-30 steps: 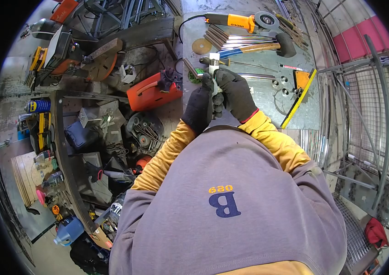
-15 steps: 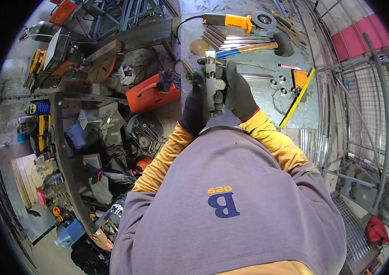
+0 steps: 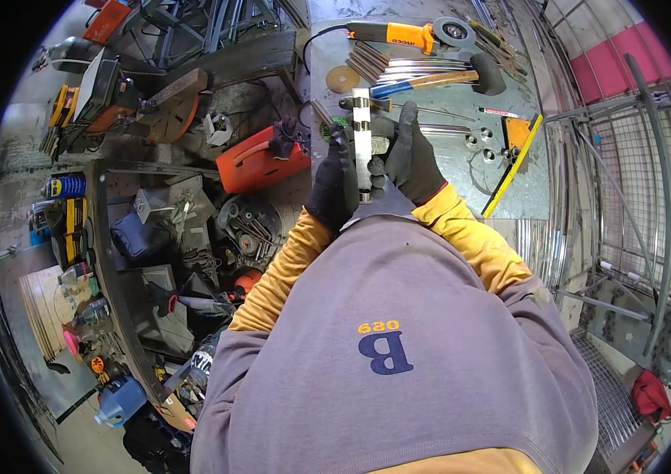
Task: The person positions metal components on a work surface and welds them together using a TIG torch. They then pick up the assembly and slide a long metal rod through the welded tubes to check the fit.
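Note:
A shiny metal bar [image 3: 362, 142] with dark slots stands between my gloved hands, above the near edge of the metal table. My left hand [image 3: 335, 178], in a dark glove, is closed around its left side. My right hand [image 3: 414, 162], in a grey glove, is at its right side, the fingers curled toward it and partly hidden. Behind the bar shows a small light block [image 3: 380, 145]. A hammer [image 3: 438, 81] with a blue and wooden handle lies just beyond the hands.
An orange angle grinder [image 3: 402, 34] lies at the table's far side [image 3: 335, 47]. Metal rings [image 3: 488, 155] and a yellow ruler [image 3: 513, 167] are at the right. A red toolbox [image 3: 263, 162] stands left of the table. Wire mesh panels [image 3: 635, 182] are far right.
The metal bar has turned slightly, so its face looks brighter. The fingers of my right hand have shifted and its raised finger stands a little apart from the bar.

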Demonstrator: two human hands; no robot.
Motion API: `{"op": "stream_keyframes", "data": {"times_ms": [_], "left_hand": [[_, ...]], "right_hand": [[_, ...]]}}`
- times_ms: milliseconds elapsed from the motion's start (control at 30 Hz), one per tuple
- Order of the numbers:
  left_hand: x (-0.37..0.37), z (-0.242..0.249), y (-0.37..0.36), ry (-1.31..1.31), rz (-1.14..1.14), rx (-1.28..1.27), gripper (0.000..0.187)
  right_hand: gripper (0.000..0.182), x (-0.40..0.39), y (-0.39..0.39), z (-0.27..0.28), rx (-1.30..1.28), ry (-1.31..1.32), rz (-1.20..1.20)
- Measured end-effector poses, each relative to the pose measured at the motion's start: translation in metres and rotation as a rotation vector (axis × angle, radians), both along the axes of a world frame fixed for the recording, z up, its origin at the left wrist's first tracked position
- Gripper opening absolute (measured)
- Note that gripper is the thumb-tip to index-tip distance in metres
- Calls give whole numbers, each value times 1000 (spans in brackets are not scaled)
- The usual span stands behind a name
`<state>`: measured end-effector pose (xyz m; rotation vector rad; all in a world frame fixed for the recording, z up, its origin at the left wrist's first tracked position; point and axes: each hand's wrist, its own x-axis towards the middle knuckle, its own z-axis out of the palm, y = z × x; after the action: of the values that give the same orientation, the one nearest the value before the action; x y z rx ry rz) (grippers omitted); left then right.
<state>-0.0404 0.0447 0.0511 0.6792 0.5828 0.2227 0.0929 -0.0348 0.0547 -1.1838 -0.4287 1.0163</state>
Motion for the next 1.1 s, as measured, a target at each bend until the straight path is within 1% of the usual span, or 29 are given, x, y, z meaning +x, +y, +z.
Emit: {"op": "stream_keyframes", "data": {"times_ms": [67, 200, 300, 367, 400, 467, 500, 567, 600, 667, 700, 767, 800, 867, 900, 967, 1100], "left_hand": [[0, -1, 1, -11, -23, -41, 65], [0, -3, 3, -21, -48, -85, 68], [0, -2, 2, -20, -37, -103, 67], [1, 1, 0, 11, -25, 56, 67], [2, -1, 0, 13, -25, 54, 67], [4, -6, 0, -30, 3, 69, 83], [4, -6, 0, -26, 2, 64, 83], [4, -4, 0, -4, 9, 65, 83], [4, -6, 1, -3, 9, 63, 83], [4, -10, 3, -63, 4, -18, 82], [3, -10, 4, -62, 4, -20, 82], [0, -11, 6, -163, -69, -69, 69], [0, -15, 6, -162, -67, -70, 69], [2, -25, 6, -29, 22, 123, 71], [2, -27, 6, -29, 23, 123, 71], [3, -29, 7, -41, 22, 73, 71], [1, -20, 4, -29, 19, 149, 72]], "right_hand": [[83, 8, -5, -5, 6, 76, 154], [85, 5, -3, -2, 34, 104, 150], [90, 3, -2, 1, 0, 85, 109], [87, 2, -2, 1, 3, -18, 59], [87, 2, 1, -4, 1, -15, 59], [82, 1, 8, -18, 151, 298, 33], [82, 1, 7, -19, 146, 302, 32], [82, 3, 3, -19, 87, 0, 51], [82, 6, 0, -20, 86, 1, 51], [82, 13, -6, -21, 63, 218, 177], [82, 11, -5, -17, 62, 219, 177], [81, 2, -1, -10, 67, 19, 66], [81, 1, 0, -10, 66, 20, 68], [79, 0, 2, -10, 24, 38, 0], [79, 2, 2, -16, 23, 39, 1], [77, 10, 1, -32, 97, 235, 126], [73, 8, -3, -21, 103, 244, 204]]}}
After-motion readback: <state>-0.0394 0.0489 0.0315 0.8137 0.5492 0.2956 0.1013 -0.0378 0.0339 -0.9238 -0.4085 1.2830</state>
